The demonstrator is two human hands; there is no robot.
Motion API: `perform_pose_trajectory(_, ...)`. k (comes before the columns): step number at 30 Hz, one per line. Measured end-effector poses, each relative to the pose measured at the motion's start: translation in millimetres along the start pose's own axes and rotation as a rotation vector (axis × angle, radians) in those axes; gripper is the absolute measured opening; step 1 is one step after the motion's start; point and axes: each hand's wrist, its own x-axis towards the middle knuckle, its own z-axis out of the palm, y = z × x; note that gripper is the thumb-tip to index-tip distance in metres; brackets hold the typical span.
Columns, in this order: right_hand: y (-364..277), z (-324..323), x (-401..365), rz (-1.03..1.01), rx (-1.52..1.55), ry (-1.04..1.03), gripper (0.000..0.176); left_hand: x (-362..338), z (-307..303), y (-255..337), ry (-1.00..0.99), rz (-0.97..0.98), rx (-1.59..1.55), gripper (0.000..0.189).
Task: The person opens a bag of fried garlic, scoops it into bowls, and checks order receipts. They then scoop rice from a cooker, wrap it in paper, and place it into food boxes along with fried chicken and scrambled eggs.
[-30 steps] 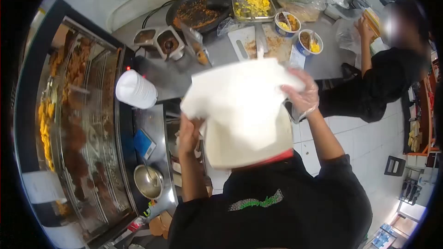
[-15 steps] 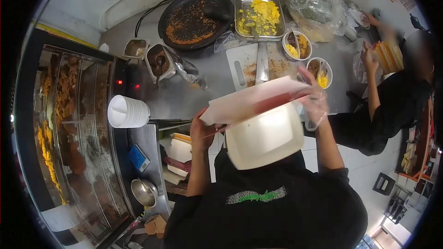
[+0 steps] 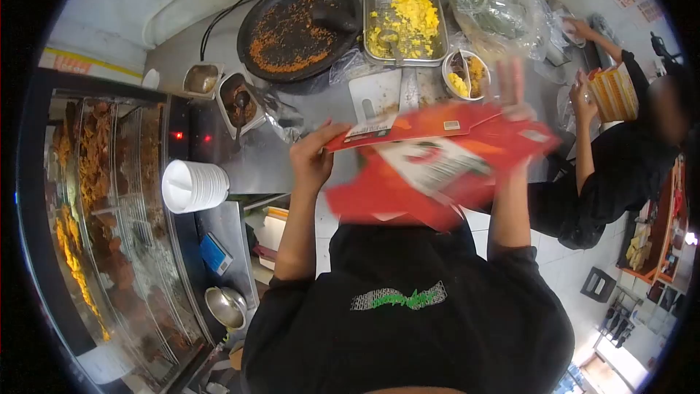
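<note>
A red printed cardboard food box (image 3: 430, 164), smeared by motion, hangs in front of my torso, its printed outside facing up. My left hand (image 3: 313, 155) is closed on the box's left end, fingers wrapped over the edge. My right hand (image 3: 519, 111) is at the box's right end and holds it there; its fingers are blurred and point upward past the cardboard. Beyond the box lie a white cutting board (image 3: 375, 95) and a two-part bowl (image 3: 467, 75) with yellow and brown food.
A stone mortar (image 3: 299, 29) with red paste, a metal tray (image 3: 405, 22) of yellow food and a plastic bag (image 3: 496, 11) line the back. Stacked white bowls (image 3: 193, 186) stand left, beside a glass display case (image 3: 117, 226). A co-worker (image 3: 612, 153) holds a yellow striped box at right.
The box has turned over from its pale inside to its red printed outside. Both hands have moved with it, and it now covers the second bowl of food.
</note>
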Motion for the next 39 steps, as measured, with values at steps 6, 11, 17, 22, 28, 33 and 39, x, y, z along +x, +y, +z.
perform_pose_trajectory(6,-16.6,-65.8,6.9,-0.247,0.115,-0.188,0.030,15.1,33.8,-9.1,0.131,-0.147,0.066,0.034)
perform_pose_trajectory(11,6.3,-94.5,8.5,0.041,-0.967,0.101,0.025,29.9,48.1,-37.0,0.175,-0.165,0.239,0.036)
perform_pose_trajectory(17,40.1,-51.2,30.7,0.337,-0.703,0.298,0.022,-5.0,66.6,-24.4,0.330,0.019,0.209,0.048)
perform_pose_trajectory(22,62.3,-79.4,22.4,0.250,-0.797,0.078,0.032,-65.6,85.7,-52.0,-0.169,-0.024,0.197,0.038)
perform_pose_trajectory(28,63.7,-62.8,18.0,0.371,-0.968,0.110,0.039,-58.5,73.0,-65.6,-0.238,-0.122,0.547,0.023)
perform_pose_trajectory(33,83.2,-127.8,21.3,-0.153,-1.447,-0.544,0.042,-67.5,92.2,-91.3,-0.024,-0.236,0.497,0.030)
perform_pose_trajectory(39,74.6,-150.6,40.6,0.197,-0.916,-0.175,0.038,-117.5,107.1,-30.4,0.309,-0.256,0.277,0.067)
